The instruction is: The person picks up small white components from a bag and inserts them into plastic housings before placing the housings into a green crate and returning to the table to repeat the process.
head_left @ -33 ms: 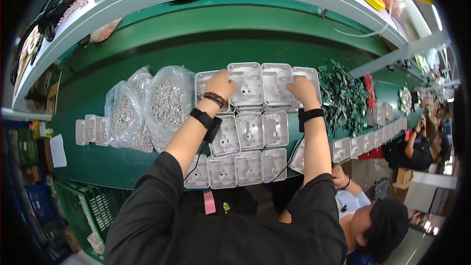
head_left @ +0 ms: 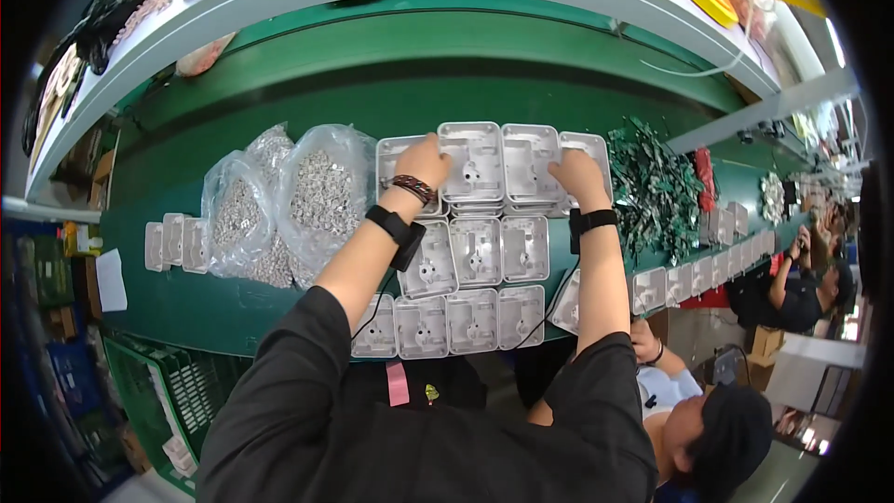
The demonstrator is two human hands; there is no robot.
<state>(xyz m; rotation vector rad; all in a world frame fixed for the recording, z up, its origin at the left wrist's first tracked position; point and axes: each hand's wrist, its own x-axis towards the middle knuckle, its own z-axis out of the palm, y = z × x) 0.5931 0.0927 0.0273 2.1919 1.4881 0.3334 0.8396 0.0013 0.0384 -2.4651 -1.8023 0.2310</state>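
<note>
Left hand (head_left: 424,163): grip rests on the far row of white plastic housings (head_left: 475,163), fingers curled over an edge; cannot tell if it clasps one.
Right hand (head_left: 577,175): flat on the same row.
Done: three rows laid on the green bench (head_left: 186,289).
Left: unclear.
Hidden: fingertips, bags of metal parts (head_left: 317,191) contents blurred.

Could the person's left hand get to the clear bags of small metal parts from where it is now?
Probably yes. The left hand rests on the far row of white plastic housings, and the bags of metal parts lie just to its left on the green bench, with nothing visible between them.
</note>
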